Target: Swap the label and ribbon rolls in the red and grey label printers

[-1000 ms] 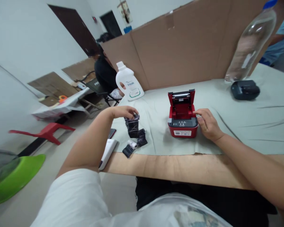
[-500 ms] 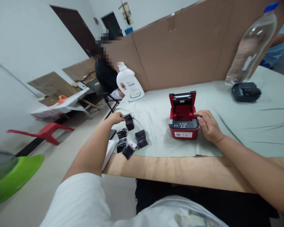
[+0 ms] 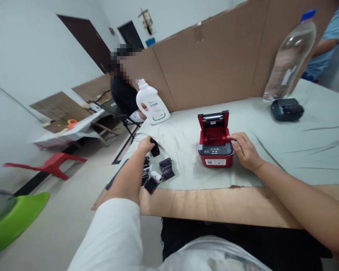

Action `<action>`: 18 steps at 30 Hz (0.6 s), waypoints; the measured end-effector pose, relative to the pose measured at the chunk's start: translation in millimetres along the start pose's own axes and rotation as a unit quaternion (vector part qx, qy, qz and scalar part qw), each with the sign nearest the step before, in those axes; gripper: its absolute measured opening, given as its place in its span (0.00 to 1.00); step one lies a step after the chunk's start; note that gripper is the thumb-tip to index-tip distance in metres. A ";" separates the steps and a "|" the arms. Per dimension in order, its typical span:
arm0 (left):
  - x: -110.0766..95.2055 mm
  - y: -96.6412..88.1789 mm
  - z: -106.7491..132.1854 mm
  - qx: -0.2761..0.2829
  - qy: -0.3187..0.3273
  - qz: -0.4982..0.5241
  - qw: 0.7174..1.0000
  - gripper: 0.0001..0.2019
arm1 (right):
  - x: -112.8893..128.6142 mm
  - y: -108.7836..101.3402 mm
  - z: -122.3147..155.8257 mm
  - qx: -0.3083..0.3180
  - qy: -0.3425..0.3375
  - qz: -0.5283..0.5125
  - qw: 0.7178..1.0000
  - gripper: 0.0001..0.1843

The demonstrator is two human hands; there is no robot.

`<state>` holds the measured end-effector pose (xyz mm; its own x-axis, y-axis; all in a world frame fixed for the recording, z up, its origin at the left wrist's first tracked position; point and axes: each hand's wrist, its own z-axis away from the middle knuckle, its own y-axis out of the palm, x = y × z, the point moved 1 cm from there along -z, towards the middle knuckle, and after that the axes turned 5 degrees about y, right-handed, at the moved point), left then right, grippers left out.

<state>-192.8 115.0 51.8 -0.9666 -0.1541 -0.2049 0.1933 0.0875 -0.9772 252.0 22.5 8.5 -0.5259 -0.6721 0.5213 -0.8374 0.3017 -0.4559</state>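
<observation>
A: What lies nearest the viewer?

B: The bare, pale wooden front edge [image 3: 197, 199] of the surface [image 3: 192, 177], which is otherwise covered by a pale green cloth. Just beyond this edge, a flat black oblong piece [image 3: 151, 186] lies against a small white cylindrical roll [image 3: 156, 176]. A glossy black wrapped roll [image 3: 166, 168] lies just to their right. A second glossy black piece [image 3: 145, 170] is partly hidden by the left forearm.

A: And the left hand [image 3: 145, 144]?

B: It reaches past this cluster. Its fingers are bent, with little gap showing, against the upper end of a dark oblong roll [image 3: 155, 149]. The hand hides the far side, so I cannot tell whether the roll is gripped.

A: Where is the right hand [image 3: 245, 151]?

B: At the right side of a red-and-black, box-shaped plastic printer [image 3: 215, 161], shown on the cloth with its lid raised and its red interior exposed. The index finger extends to the printer's side; the others are loosely curled, half open, around nothing.

A: What stands farther back?

B: A white plastic jug with a handle [image 3: 155, 107] at left; at right, a rounded black device [image 3: 287, 110] near the foot of a tall clear plastic bottle with a blue cap [image 3: 290, 62]. Behind them rises a brown cardboard panel [image 3: 209, 67].
</observation>
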 end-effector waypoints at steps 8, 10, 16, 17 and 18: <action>-92.6 -69.6 45.3 0.220 0.216 0.337 0.890 0.26 | 2.9 -0.9 -1.3 0.001 -0.005 0.008 1.000 0.17; -124.8 -83.6 73.9 0.250 0.276 0.376 0.848 0.25 | 3.4 -1.6 -1.7 0.003 -0.006 0.011 1.000 0.17; -213.4 -62.3 100.0 0.366 0.408 0.341 0.764 0.19 | 2.9 -2.9 -2.0 -0.007 -0.017 0.031 0.999 0.17; -223.8 -52.1 93.1 0.330 0.416 0.326 0.782 0.18 | 3.0 -3.4 -1.9 -0.011 -0.021 0.033 0.999 0.17; -232.6 -41.7 85.2 0.290 0.416 0.301 0.807 0.17 | 3.3 -4.1 -1.9 -0.015 -0.025 0.034 0.999 0.17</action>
<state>38.3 63.4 135.6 -0.3999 0.4809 -0.7803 0.4827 -0.6131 -0.6253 253.5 20.3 13.4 -0.5738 -0.6826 0.4525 -0.8046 0.3667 -0.4671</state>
